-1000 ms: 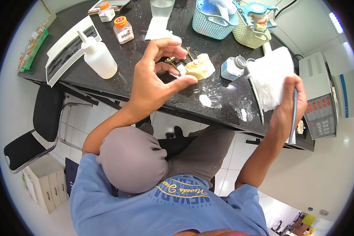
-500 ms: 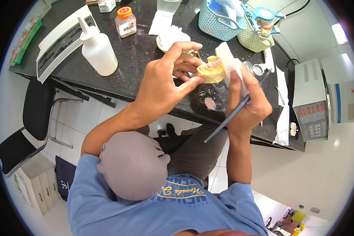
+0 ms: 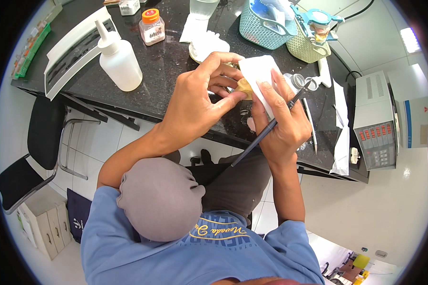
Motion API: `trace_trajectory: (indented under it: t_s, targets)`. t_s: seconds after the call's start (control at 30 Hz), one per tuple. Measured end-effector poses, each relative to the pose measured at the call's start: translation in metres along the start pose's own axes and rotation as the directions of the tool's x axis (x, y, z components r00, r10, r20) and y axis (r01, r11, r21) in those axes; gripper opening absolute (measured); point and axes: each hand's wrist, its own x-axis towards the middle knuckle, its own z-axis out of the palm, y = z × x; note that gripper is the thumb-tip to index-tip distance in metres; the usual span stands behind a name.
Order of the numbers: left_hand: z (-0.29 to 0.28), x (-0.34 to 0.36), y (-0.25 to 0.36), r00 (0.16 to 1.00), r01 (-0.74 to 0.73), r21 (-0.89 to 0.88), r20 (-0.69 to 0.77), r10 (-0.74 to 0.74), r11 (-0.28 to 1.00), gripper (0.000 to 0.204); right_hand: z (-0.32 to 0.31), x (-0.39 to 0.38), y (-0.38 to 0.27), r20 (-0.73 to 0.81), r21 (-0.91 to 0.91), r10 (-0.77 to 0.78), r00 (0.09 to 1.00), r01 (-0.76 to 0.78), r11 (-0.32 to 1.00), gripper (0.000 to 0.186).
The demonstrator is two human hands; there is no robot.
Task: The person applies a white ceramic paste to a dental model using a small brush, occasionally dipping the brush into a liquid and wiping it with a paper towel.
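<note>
My left hand [image 3: 195,102] is closed around a yellow plaster dental model [image 3: 244,87], held just above the dark worktop. A folded white tissue [image 3: 259,71], pinched in my right hand [image 3: 284,124], lies against the model and covers most of it. The same hand also grips a slim dark-handled brush [image 3: 259,138], which slants across the palm with its tip pointing to the upper right. Beneath the hands, a pink patch [image 3: 251,124] on the worktop is partly hidden by my right hand.
A white squeeze bottle [image 3: 121,65] and an orange-lidded jar [image 3: 152,29] stand at the left. Farther back are a glass of water [image 3: 203,8], a blue basket [image 3: 266,34] and a green basket [image 3: 308,51]. Small round containers [image 3: 298,80] sit right, near a control unit [image 3: 376,121].
My right hand has moved left, bringing the tissue from the model's right side over its front and top. The brush has shifted along with it. My left hand stays in place.
</note>
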Motion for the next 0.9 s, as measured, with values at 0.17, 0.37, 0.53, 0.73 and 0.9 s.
trace_trajectory:
  t_s: [0.17,0.37,0.53,0.73,0.9]
  targets:
    - [0.0,0.0,0.001,1.0,-0.001,0.003,0.006,0.001,1.0,0.049,0.0,0.0,-0.001,-0.003,-0.003,-0.002,1.0,0.002,1.0,0.028]
    - [0.001,0.0,0.001,1.0,0.008,-0.015,0.006,-0.008,1.0,0.05,-0.002,0.002,-0.005,-0.016,0.033,0.075,0.997,-0.074,0.997,0.022]
    - [-0.001,-0.001,0.005,1.0,0.007,0.05,0.025,-0.008,0.999,0.054,-0.02,0.016,0.003,-0.21,0.089,0.284,0.935,-0.271,0.958,0.026]
    - [0.003,0.001,0.006,0.998,-0.046,0.163,0.056,0.037,0.986,0.059,-0.096,0.024,0.063,-0.534,-0.094,0.352,0.769,-0.468,0.879,0.026]
    - [0.004,0.002,0.003,0.998,-0.061,0.198,0.035,0.055,0.978,0.057,-0.124,-0.002,0.113,-0.208,-0.544,0.282,0.937,-0.35,0.763,0.026]
